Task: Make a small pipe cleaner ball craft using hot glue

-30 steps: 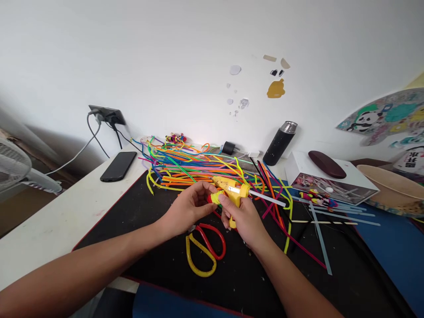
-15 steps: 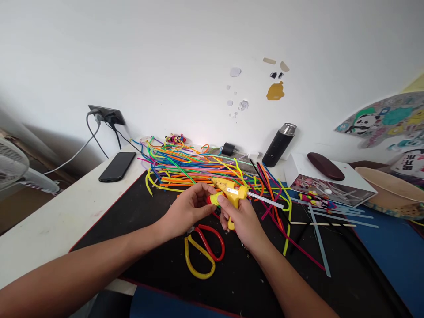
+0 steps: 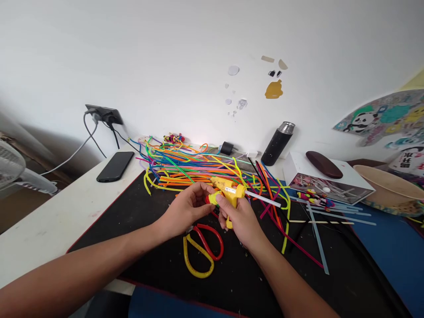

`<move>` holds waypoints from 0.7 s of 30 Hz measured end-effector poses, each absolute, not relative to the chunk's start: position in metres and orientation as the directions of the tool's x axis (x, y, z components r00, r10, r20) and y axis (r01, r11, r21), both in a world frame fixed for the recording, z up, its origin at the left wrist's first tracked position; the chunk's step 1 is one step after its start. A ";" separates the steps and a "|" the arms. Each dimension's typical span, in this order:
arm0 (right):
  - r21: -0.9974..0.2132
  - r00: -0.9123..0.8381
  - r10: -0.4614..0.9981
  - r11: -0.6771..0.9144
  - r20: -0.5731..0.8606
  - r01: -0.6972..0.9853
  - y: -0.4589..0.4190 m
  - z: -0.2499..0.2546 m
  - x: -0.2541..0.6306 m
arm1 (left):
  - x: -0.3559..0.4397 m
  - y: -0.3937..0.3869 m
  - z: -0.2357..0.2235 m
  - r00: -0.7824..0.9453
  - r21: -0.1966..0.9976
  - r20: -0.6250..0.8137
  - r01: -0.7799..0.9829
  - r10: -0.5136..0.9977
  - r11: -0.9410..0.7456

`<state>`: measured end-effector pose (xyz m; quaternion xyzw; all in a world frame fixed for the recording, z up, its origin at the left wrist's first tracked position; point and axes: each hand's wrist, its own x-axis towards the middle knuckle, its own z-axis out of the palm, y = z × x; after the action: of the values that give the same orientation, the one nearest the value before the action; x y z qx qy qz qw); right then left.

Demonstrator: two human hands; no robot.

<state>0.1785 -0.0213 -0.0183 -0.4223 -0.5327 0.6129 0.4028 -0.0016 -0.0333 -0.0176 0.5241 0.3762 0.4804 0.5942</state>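
Black phone (image 3: 115, 166), black flask (image 3: 277, 143), red-and-yellow scissors (image 3: 202, 248), white box (image 3: 326, 178), fan (image 3: 15, 169)

One head-worn view looks forward and down, near the desk (image 3: 59, 221)

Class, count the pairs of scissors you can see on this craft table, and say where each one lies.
1. The scissors, with one yellow and one red handle loop, lie on the black mat just below the hands; their blades are hidden, and others could be buried under the pipe cleaners.
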 end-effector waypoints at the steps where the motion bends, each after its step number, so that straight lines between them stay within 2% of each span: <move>1: -0.993 -0.321 0.943 -0.108 -0.089 -0.042 -0.021 -0.018 0.179 | -0.002 -0.033 -0.018 0.253 0.984 0.059 -0.176 0.966 -0.014; 21: -0.996 -0.317 0.945 -0.088 -0.083 -0.002 -0.022 -0.019 0.179 | -0.002 -0.033 -0.020 0.248 0.986 0.042 -0.165 0.968 -0.001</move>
<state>0.1789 -0.0224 -0.0194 -0.4305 -0.5477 0.5987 0.3952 -0.0018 -0.0329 -0.0203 0.5219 0.3849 0.4776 0.5928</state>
